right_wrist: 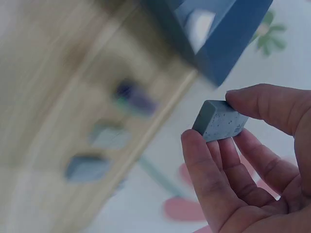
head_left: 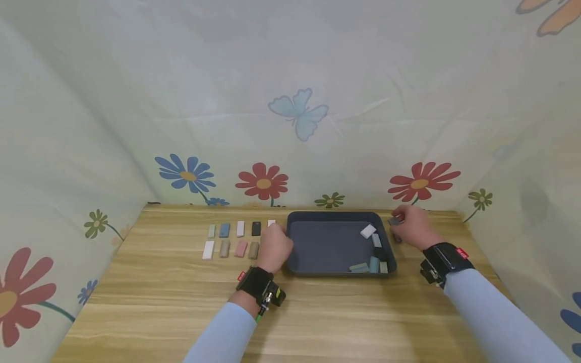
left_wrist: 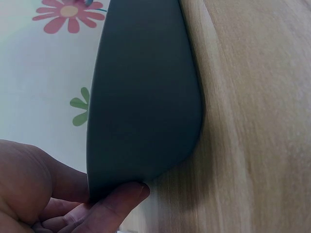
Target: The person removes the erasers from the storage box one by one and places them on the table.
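Observation:
My left hand (head_left: pixel 275 248) grips the left edge of a dark grey-blue tray (head_left: pixel 327 247); the left wrist view shows fingers and thumb about the corner of the tray wall (left_wrist: pixel 146 97). Right of the tray, my right hand (head_left: pixel 414 227) holds a small grey speckled block, likely an eraser (right_wrist: pixel 221 120), pinched between thumb and fingers. In the right wrist view it is off the table. Several small blocks lie in the tray's right part, among them a white one (head_left: pixel 368 231) and a blue one (head_left: pixel 374 264).
Two rows of small blocks stand left of the tray, including a white (head_left: pixel 208 250), a pink (head_left: pixel 241 248) and a black one (head_left: pixel 256 228). In the right wrist view, blurred blocks, one blue-grey (right_wrist: pixel 87 168), lie on the wooden table (head_left: pixel 150 282). A flowered curtain (head_left: pixel 218 126) hangs behind.

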A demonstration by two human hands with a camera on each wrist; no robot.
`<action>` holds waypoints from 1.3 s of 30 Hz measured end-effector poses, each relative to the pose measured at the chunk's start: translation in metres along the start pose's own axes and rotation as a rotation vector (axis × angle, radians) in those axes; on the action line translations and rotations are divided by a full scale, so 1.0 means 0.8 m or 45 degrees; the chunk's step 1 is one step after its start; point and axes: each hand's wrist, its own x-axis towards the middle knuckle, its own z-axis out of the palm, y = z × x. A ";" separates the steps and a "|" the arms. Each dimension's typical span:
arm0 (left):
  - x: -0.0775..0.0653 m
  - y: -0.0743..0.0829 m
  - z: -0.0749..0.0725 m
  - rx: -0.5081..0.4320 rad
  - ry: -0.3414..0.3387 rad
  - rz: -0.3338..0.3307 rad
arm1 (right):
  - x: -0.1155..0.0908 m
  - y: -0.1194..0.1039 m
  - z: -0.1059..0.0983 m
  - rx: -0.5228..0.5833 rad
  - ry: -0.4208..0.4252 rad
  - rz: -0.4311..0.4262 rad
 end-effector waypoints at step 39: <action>0.000 -0.002 0.002 -0.014 0.002 0.018 | 0.006 0.173 0.003 -0.157 0.232 0.419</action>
